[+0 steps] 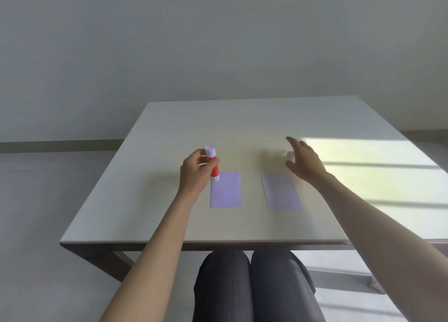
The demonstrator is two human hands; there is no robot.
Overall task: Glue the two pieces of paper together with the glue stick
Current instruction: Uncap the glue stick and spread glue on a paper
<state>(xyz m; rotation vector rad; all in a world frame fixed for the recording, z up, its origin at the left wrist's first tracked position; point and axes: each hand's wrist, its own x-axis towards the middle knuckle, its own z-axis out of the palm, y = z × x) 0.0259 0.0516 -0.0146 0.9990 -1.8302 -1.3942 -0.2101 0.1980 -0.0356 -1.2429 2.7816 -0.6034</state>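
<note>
Holding the glue stick upright in my left hand, fingers wrapped around its red barrel, above the far-left corner of the left paper. Right hand hovers spread, fingers loose, beside a small white cap on the table, past the right paper. Papers lie flat, apart.

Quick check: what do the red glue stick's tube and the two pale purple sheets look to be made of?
Red glue stick: apparently smooth plastic, its solid red barrel white at both ends. Left pale purple sheet and right pale purple sheet: seemingly thin matte paper, lying flat with crisp edges and no glare.
</note>
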